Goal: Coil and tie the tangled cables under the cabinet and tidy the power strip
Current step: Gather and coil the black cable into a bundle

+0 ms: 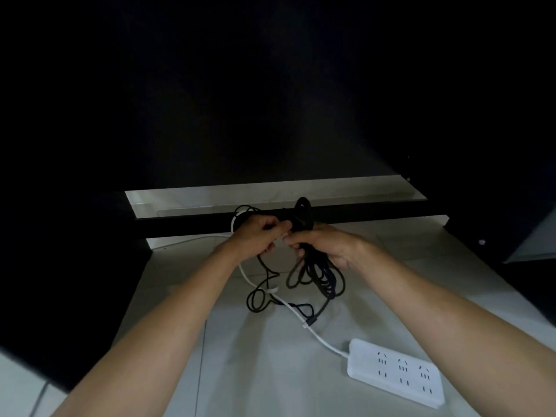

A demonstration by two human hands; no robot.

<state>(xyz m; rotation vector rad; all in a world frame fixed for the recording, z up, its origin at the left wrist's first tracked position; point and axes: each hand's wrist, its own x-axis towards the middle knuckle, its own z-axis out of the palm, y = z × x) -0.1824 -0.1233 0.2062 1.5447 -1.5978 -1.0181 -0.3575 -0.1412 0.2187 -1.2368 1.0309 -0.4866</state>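
The right hand (328,246) grips the coiled black cable (313,272) above the floor (270,371), while the left hand (258,236) pinches a small white tie (281,241) against it: the tying step, I judge. Next the tie needs cinching round the bundle; the power strip (394,373) lies untidied at five o'clock.

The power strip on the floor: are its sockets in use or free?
Free. The white power strip lies flat on the floor with no plug in any visible socket; only its own white cord leaves it.
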